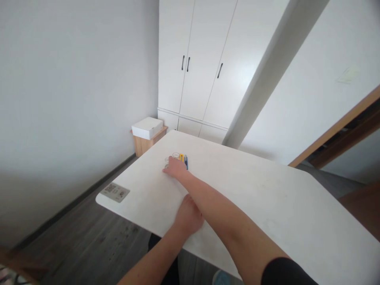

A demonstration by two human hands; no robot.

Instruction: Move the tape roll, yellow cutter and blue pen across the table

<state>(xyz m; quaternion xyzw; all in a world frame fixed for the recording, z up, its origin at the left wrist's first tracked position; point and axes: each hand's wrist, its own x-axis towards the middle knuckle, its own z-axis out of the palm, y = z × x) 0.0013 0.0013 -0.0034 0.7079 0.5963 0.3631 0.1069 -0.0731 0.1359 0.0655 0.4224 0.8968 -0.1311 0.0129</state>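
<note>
My right hand (175, 168) reaches across to the far left part of the white table (243, 178). Its thumb and fingers close around a small clear round object (166, 166), whose kind is too small to make out. Another clear round object (175, 154) lies just beyond the fingers. Beside the hand, on its right, are a yellow item (181, 157) like a box cutter and a slim blue item (186, 160) like a pen, both partly covered by the hand. Nearer me, my left hand (189, 215) rests curled on the table under my right forearm; whatever is in it is hidden.
A printed label (115, 192) is stuck at the table's left corner. Past the far edge, a white box (147, 127) sits on a wooden stand (143, 145). White cabinets (204, 59) line the back wall, and a grey wall (80, 79) runs along the left.
</note>
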